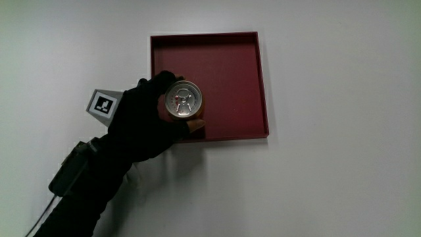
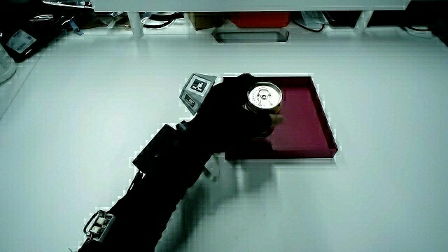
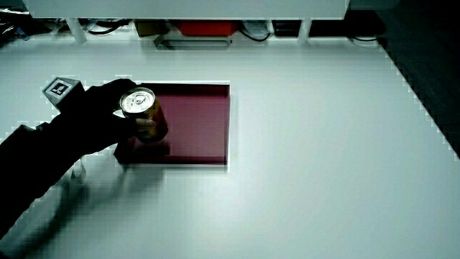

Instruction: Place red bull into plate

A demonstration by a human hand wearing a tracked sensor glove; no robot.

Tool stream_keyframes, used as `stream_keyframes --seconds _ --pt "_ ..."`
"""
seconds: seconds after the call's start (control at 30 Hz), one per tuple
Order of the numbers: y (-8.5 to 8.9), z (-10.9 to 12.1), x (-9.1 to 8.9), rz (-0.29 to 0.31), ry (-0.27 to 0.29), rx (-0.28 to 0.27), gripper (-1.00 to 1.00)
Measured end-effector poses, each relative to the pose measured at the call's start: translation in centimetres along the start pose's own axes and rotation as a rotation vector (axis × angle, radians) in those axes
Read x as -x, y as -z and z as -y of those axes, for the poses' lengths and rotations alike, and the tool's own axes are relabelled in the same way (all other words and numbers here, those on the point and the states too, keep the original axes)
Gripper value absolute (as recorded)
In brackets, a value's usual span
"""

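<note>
The hand (image 1: 146,118) has its gloved fingers (image 1: 161,84) curled tight in a grasp, the patterned cube (image 1: 104,105) riding on its back, forearm (image 2: 164,185) stretched toward the person.

No words, brand names or numbers can be read in any view. The only sign is the black-and-white square pattern on the cube (image 1: 104,105) on the back of the hand (image 1: 141,122), at about nine o'clock from the can (image 1: 183,100); it is a marker, not lettering, and shows in both side views too (image 2: 198,87) (image 3: 62,88). The can shows only its plain silver lid with the pull tab.
</note>
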Motion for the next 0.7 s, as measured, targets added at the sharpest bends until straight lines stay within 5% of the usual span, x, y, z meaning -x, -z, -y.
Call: stream_keyframes --seconds 0.3,0.7 --pt "0.9 -0.2 2.2 0.009 -0.102 0.004 0.0" --pt "1.3 -0.6 4.1 0.056 -0.143 0.002 0.0"
